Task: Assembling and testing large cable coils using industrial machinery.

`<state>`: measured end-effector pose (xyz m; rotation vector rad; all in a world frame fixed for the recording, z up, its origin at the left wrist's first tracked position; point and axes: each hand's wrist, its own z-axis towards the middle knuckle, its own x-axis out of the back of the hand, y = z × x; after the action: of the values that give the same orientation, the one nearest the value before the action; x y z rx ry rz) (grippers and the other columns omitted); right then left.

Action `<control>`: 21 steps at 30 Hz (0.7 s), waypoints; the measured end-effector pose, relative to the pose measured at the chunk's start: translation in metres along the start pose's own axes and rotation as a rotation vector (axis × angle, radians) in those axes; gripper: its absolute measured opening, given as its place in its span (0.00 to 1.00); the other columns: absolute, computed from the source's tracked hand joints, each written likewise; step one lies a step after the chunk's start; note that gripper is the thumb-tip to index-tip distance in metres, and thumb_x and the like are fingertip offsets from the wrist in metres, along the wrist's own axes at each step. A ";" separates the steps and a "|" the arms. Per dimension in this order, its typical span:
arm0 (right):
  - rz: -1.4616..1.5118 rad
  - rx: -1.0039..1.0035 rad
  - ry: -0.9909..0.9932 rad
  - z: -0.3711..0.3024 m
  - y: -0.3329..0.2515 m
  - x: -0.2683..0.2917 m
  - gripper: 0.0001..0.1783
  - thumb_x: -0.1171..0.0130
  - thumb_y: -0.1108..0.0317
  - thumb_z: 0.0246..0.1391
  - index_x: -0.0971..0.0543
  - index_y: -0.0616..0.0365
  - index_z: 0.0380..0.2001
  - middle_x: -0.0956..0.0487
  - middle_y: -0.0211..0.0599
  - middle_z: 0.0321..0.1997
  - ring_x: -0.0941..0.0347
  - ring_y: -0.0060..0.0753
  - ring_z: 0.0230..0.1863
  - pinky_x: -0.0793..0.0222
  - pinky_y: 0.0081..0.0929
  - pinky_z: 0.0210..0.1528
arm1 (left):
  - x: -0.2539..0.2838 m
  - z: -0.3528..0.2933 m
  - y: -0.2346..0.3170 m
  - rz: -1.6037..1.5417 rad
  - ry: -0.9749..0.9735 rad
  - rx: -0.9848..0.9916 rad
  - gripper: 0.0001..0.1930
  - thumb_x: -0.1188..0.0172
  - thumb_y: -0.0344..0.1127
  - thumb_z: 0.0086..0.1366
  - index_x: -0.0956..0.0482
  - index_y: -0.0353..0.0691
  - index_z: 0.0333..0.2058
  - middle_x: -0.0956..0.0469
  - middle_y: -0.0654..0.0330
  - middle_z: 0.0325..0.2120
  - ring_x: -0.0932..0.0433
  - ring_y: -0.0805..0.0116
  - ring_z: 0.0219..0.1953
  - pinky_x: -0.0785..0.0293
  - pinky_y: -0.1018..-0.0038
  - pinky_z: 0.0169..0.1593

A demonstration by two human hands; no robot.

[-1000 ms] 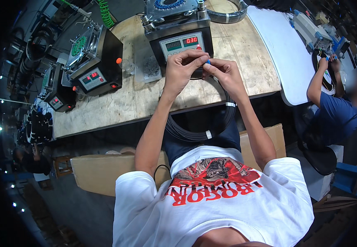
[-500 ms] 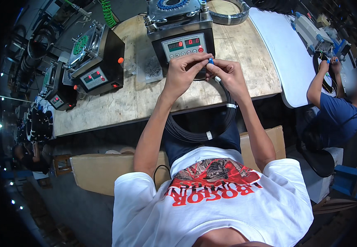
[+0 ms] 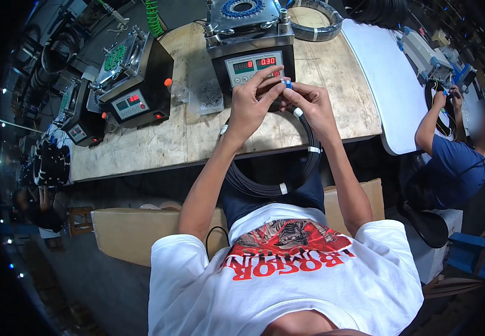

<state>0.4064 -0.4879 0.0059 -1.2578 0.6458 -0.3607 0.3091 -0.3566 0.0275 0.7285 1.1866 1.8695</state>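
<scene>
My right hand (image 3: 314, 110) pinches a small blue cable connector (image 3: 288, 84) between thumb and fingers. Against the connector's other side come the fingertips of my left hand (image 3: 248, 109), thumb and a finger pressed together with the index raised; whatever lies between them is too small to make out. Below both hands hangs a coil of black cable (image 3: 258, 186), bound with white ties, over the bench edge and my lap. Just beyond my fingers stands a polishing machine (image 3: 251, 47) with a lit red display and a ring of blue connectors on top.
Two similar machines stand at the left, the nearer one (image 3: 136, 84) holding green connectors. A clear bag of small parts (image 3: 209, 95) and an orange-capped bottle (image 3: 179, 91) lie on the wooden bench (image 3: 332, 73). A wrapped cable coil (image 3: 316, 25) sits behind. Rightward, a co-worker (image 3: 455, 151) handles cable at a white table.
My left fingers have spread, with the index lifting from the connector. The displays on the machine ahead and the nearer left one read differently. The view has shifted slightly.
</scene>
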 end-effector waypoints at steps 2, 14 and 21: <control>0.017 0.007 -0.006 0.001 0.001 -0.001 0.13 0.40 0.70 0.63 0.18 0.70 0.45 0.18 0.34 0.32 0.23 0.21 0.32 0.23 0.21 0.38 | 0.002 -0.001 -0.008 0.023 0.000 -0.059 0.13 0.38 0.29 0.67 0.18 0.33 0.48 0.14 0.54 0.39 0.16 0.72 0.40 0.18 0.76 0.43; 0.043 -0.019 -0.023 0.001 0.004 -0.002 0.13 0.40 0.71 0.63 0.18 0.69 0.46 0.18 0.35 0.33 0.22 0.22 0.33 0.23 0.22 0.39 | 0.006 -0.006 -0.019 0.065 0.006 -0.082 0.10 0.38 0.26 0.67 0.16 0.33 0.46 0.15 0.56 0.39 0.17 0.74 0.41 0.20 0.79 0.47; 0.054 -0.020 -0.020 0.002 0.003 -0.004 0.13 0.40 0.71 0.63 0.18 0.70 0.46 0.17 0.36 0.34 0.21 0.23 0.34 0.23 0.22 0.41 | 0.010 -0.012 -0.008 0.321 -0.013 -0.257 0.12 0.38 0.31 0.67 0.17 0.36 0.47 0.16 0.52 0.40 0.16 0.67 0.41 0.21 0.72 0.42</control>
<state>0.4040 -0.4834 0.0043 -1.2594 0.6664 -0.2978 0.2968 -0.3517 0.0163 0.8202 0.8340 2.2265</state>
